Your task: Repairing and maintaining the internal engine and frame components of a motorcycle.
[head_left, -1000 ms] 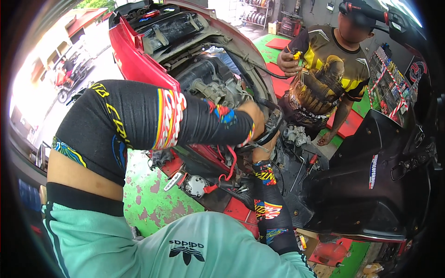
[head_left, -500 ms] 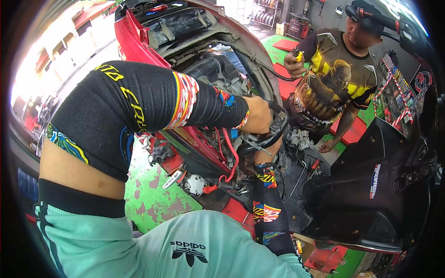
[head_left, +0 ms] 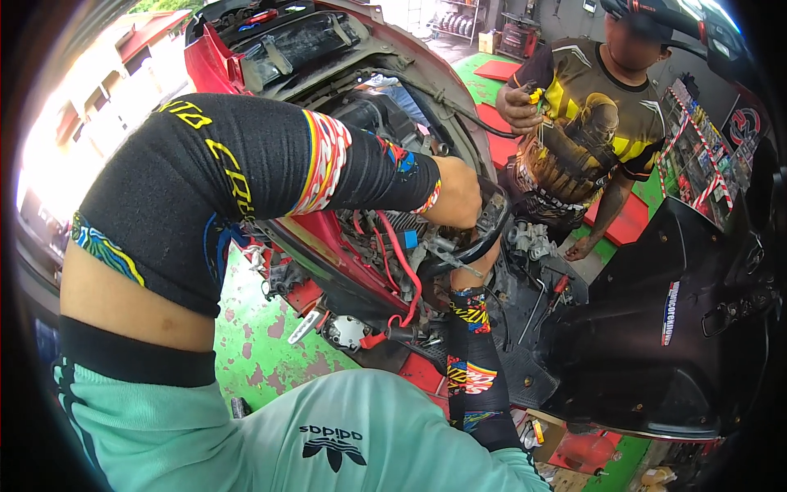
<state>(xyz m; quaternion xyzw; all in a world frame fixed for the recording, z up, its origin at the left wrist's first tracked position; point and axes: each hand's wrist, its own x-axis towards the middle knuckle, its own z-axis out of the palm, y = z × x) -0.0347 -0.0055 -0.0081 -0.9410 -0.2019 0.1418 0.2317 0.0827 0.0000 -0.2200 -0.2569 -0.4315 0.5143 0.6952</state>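
In the head view my left hand (head_left: pixel 454 193) reaches across the opened red scooter body (head_left: pixel 302 239), its fingers curled down at a black curved frame piece (head_left: pixel 493 215); what they grip is hidden. Below it, my right hand (head_left: pixel 474 271) reaches up under that piece, fingers out of sight. Beside my left hand are the engine bay (head_left: pixel 393 115), red cables (head_left: pixel 407 295) and a small blue part (head_left: pixel 408 238). A loose metal part (head_left: pixel 533 240) rests right of my hands, with a wrench (head_left: pixel 529 312) and a red-handled tool (head_left: pixel 554 295) on the black footboard (head_left: pixel 516 361).
A co-worker (head_left: pixel 598 131) stands across, a hand (head_left: pixel 520 111) holding a small yellow item. A large black panel (head_left: pixel 631 353) fills the right. A metal cover (head_left: pixel 344 332) sits low on the scooter. Red pads (head_left: pixel 492 70) lie on the green floor. A display rack (head_left: pixel 697 148) stands behind.
My left arm has shifted a little upward, uncovering more red cables and the blue part beneath it. My right hand stays under the black piece. The co-worker has moved only slightly.
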